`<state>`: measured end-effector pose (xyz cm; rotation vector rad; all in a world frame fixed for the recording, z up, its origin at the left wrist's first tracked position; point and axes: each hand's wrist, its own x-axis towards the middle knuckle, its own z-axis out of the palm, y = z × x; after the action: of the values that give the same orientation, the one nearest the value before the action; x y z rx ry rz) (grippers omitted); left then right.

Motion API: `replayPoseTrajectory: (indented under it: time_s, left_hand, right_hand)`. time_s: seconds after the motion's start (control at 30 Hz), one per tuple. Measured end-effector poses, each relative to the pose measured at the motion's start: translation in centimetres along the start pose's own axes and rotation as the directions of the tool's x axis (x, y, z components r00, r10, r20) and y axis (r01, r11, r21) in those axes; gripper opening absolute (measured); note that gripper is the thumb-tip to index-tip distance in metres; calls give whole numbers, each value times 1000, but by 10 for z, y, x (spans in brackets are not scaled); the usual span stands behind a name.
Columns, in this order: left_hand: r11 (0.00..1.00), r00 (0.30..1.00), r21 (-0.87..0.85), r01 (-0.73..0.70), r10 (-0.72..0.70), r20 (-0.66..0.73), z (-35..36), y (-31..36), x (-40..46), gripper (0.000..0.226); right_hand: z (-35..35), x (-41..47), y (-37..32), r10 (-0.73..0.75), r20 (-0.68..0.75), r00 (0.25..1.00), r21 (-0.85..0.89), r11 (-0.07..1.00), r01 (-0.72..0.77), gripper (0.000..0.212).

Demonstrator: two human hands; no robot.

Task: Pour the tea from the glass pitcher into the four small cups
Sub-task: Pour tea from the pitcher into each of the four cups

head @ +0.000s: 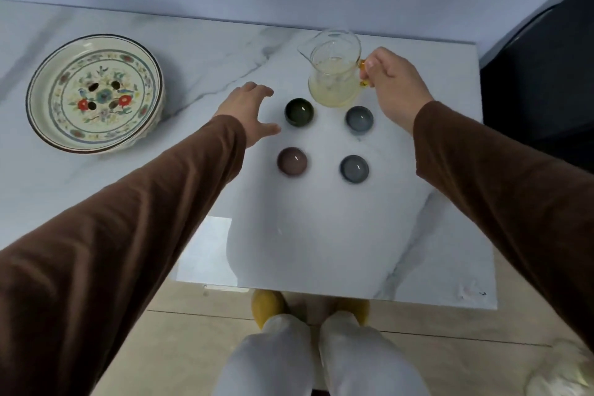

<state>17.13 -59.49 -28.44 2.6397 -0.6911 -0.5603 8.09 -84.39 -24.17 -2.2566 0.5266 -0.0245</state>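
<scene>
Pitcher (334,74) upright on table (321,235), handle gripped by my right fingers (369,69); left fingers (260,92) spread open beside cups (299,112).

Floral plate (94,93) far left on marble surface (321,235). Yellow slippers (266,305) on tiled floor (193,347) below its edge.

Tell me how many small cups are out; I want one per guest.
4, in a square before the pitcher: dark green cup, far blue-grey cup, mauve cup, near blue-grey cup. None seems hidden.
</scene>
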Motion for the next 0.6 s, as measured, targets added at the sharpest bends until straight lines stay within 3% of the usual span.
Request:
replayPoseTrajectory:
  time_s: [0.2, 0.6]
  left_hand:
    - [998, 997, -55, -44, 40, -67, 32, -14, 27, 75]
    - [979, 982, -160, -123, 97, -161, 71, -31, 59, 76]
  right_hand:
    - [1, 28, 24, -160, 19, 987, -112, 981, 161, 25]
    - [20, 69, 59, -327, 6, 945, -189, 928, 322, 27]
